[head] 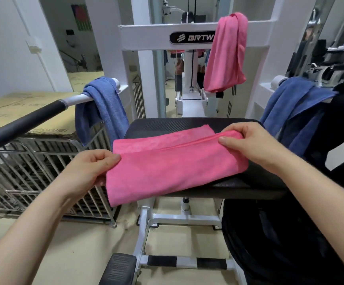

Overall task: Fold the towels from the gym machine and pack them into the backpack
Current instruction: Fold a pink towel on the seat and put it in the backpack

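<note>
Head view: my left hand (92,169) and right hand (247,145) each pinch one end of the pink towel (167,167), which lies half-folded on the bench (249,187). I judge the folding mid-step; next comes another fold, edges matched.

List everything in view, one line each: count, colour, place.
folded towel: 1, pink, on the seat pad, overhanging its near-left edge
hanging towel: 1, pink, draped over the machine's crossbar
left blue towel: 1, blue, over the left handle bar
right blue towel: 1, blue, over the right handle bar
gym machine: 1, white, straight ahead
seat pad: 1, black, centre
backpack: 1, black, lower right beside the seat
cardboard boxes: count unclear, tan, left
metal rack: 1, silver, on the floor at left
left hand: grip on the folded towel's left edge
right hand: grip on its far-right folded edge
</note>
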